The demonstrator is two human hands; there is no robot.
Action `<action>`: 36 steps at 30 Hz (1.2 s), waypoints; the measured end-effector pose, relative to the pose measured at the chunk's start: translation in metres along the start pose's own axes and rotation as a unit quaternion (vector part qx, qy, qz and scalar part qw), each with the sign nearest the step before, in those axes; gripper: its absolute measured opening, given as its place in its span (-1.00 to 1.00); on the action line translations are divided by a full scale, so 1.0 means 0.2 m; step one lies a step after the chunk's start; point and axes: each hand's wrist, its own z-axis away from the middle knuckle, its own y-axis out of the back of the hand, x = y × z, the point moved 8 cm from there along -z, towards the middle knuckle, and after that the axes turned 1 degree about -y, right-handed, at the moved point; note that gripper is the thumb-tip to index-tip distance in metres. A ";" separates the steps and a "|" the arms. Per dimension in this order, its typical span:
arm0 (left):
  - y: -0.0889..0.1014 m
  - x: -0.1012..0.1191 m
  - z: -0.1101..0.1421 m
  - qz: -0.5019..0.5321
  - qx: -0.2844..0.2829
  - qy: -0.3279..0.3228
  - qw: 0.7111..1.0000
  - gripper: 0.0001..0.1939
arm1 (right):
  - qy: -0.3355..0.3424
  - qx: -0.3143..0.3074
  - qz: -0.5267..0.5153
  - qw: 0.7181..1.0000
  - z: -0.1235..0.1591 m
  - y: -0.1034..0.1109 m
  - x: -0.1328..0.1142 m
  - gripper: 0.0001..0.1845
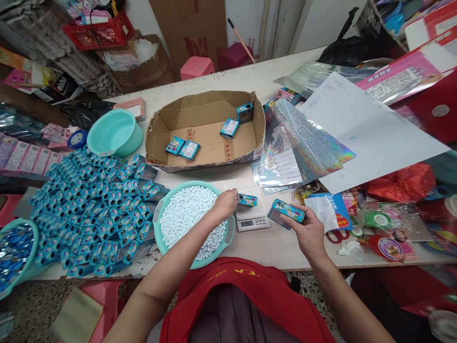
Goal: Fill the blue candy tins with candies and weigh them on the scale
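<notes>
My left hand (pixel 225 204) is pinched over the near edge of a small blue tin (pixel 248 200) that rests on a small white digital scale (pixel 252 218). What the fingertips hold I cannot make out. My right hand (pixel 306 228) grips another small blue tin (pixel 286 212) just right of the scale, above the table. A teal bowl (pixel 159 209) full of small white pellets sits directly left of the scale, under my left forearm.
A big pile of blue tins (pixel 96 209) covers the table's left. A cardboard tray (pixel 206 128) behind the scale holds several tins. An empty teal bowl (pixel 114 131), holographic sheets (pixel 303 143), white paper (pixel 367 128) and red scissors (pixel 337 235) lie around.
</notes>
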 end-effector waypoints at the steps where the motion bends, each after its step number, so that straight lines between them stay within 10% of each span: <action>1: 0.00 0.02 -0.02 -0.046 -0.008 -0.006 0.999 -0.83 | -0.001 -0.002 -0.001 1.000 0.00 0.00 0.00 -0.44; 9: 0.00 0.08 -0.06 -0.103 -0.038 -0.039 0.993 -0.75 | -0.013 -0.003 -0.008 1.000 0.00 -0.01 0.02 -0.44; 15: 0.04 0.01 -0.09 0.150 0.027 -0.001 0.988 -0.91 | -0.007 -0.004 -0.003 1.000 -0.02 -0.01 0.01 -0.44; 20: 0.09 -0.24 0.08 0.599 0.031 0.098 0.794 -0.81 | 0.000 0.008 0.001 1.000 -0.02 0.02 0.00 -0.46; 24: 0.10 -0.45 0.28 0.724 0.051 0.171 0.666 -0.82 | -0.002 0.017 0.001 1.000 -0.02 0.03 -0.01 -0.45; 28: 0.03 -0.52 0.37 0.642 0.022 0.221 0.734 -0.82 | 0.007 0.013 0.013 1.000 -0.03 0.01 -0.02 -0.46; 36: 0.06 -0.21 0.18 0.231 0.011 0.054 0.971 -0.89 | 0.008 -0.006 0.007 1.000 -0.04 -0.02 0.02 -0.44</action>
